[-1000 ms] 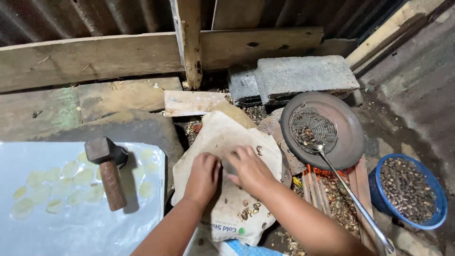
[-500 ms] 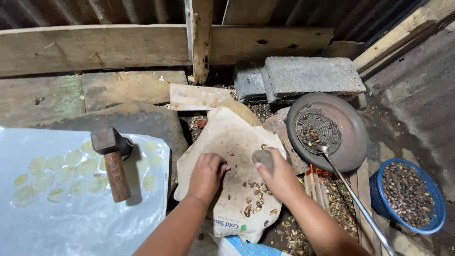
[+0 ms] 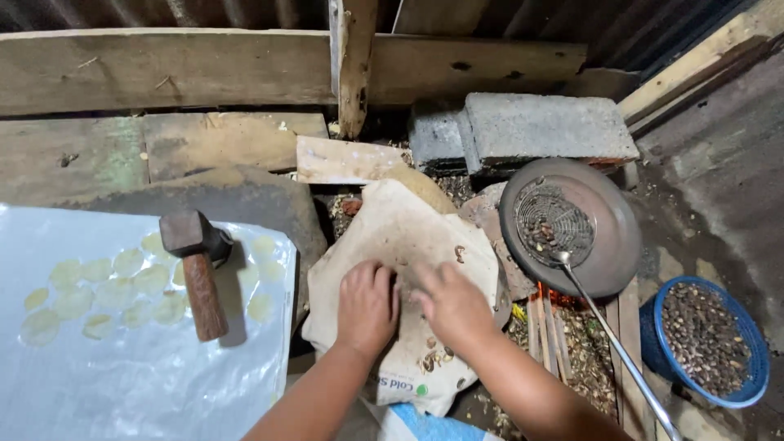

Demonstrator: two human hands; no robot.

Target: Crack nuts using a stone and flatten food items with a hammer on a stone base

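**Hands side by side on the paper sack**

Hands rest in the middle of a crumpled tan paper sack (image 3: pixel 400 237) that lies spread on the ground. The left hand (image 3: pixel 367 306) is palm down, its fingers bent a little and pressed on the paper. The right hand (image 3: pixel 452 302) is just beside it, palm down too, with its fingers pointing toward the left hand. The fingertips nearly meet. I cannot tell if either hand has a nut under it, because the palms hide that spot.

Small brown nuts (image 3: pixel 437 359) lie loose on the sack. Most sit close to the right wrist, on the near side of the hands. One more bit (image 3: pixel 460 253) lies just past the right hand, on the far side. So the right hand is nearer to the nuts than the left one. The sack runs long from the far side to the near side, and the hands cross it the short way.

To the left, well apart from the hands, a hammer (image 3: pixel 196 273) with a wooden handle lies on a clear plastic sheet (image 3: pixel 147 384). Pale flat round pieces (image 3: pixel 106 290) sit under the plastic. To the right is a dark round pan (image 3: pixel 608 245) with a wire scoop (image 3: pixel 555 224) in it, full of nuts. A blue basket (image 3: pixel 755 359) of dark nuts stands further right.
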